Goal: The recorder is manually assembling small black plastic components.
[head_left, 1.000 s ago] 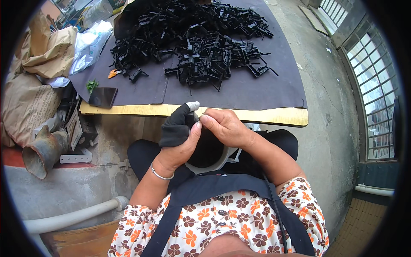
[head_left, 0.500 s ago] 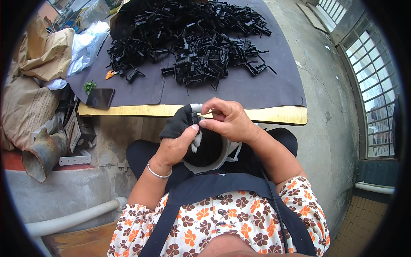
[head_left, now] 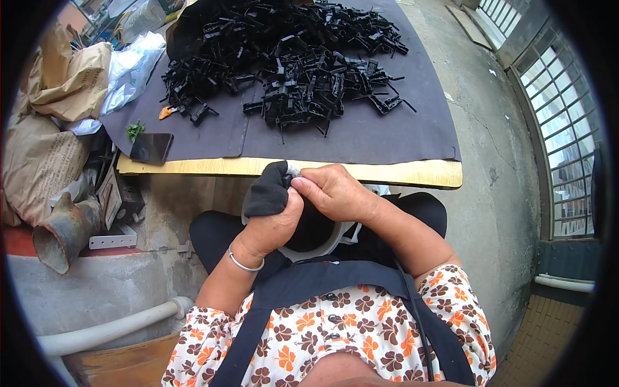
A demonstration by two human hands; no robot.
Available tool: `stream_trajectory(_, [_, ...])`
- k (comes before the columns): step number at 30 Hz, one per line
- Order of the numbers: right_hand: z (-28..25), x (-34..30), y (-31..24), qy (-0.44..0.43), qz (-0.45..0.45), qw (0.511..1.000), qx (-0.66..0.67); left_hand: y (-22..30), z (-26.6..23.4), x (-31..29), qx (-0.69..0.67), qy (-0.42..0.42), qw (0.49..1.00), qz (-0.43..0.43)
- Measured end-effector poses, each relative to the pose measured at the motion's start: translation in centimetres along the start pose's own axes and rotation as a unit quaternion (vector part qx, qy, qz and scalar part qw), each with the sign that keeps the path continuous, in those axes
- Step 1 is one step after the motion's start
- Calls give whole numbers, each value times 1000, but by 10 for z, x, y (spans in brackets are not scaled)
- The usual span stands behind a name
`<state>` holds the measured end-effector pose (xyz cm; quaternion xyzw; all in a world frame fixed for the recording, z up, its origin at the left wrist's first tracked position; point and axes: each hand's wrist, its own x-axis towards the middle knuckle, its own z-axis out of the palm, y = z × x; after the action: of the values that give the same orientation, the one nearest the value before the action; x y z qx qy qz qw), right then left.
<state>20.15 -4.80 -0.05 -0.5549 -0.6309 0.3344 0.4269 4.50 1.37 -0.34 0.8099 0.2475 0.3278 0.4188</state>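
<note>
My left hand point(head_left: 278, 220) is closed, with a black cloth cover point(head_left: 265, 193) over its fingers and a white fluffy edge at the tip; the thumb is bare. Against it, my right hand point(head_left: 336, 192) is closed too, its thumb and curled fingers pressed at the left fingertips. Something small and dark sits between the two hands, mostly hidden by the fingers. Below them, between my knees, stands a pale bucket point(head_left: 336, 236) with a dark inside. A big heap of black plastic clip-like parts point(head_left: 303, 90) lies on the table beyond.
The table has a dark grey cover point(head_left: 412, 132) and a yellow front edge point(head_left: 412, 173). At its left lie a phone point(head_left: 151, 148), green leaves point(head_left: 135, 131) and an orange piece point(head_left: 167, 111). Paper sacks point(head_left: 45, 161) and a rusty pipe point(head_left: 61, 235) stand left. A barred window point(head_left: 561, 122) is right.
My right hand has turned and its fingers have curled in tighter against the left. The left hand has rolled slightly, so its cloth cover shows more and the dark piece shows less.
</note>
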Motion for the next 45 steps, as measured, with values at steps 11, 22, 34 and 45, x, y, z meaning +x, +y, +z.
stream_trajectory(11, [-11, 12, 4, 55, -52, 993, -95, 9, -11, -3, 43, 24, 998, 46])
stream_trajectory(22, [-50, 4, 25, 337, -34, 896, -286, 0, -23, 2, 183, 35, 981, 56])
stream_trajectory(34, [-45, -1, 18, 54, 151, 974, 159, 9, -4, 17, -43, -35, 998, 21])
stream_trajectory(45, [-10, 4, 14, 44, 89, 959, 264, 9, -14, 8, -292, -59, 948, -111])
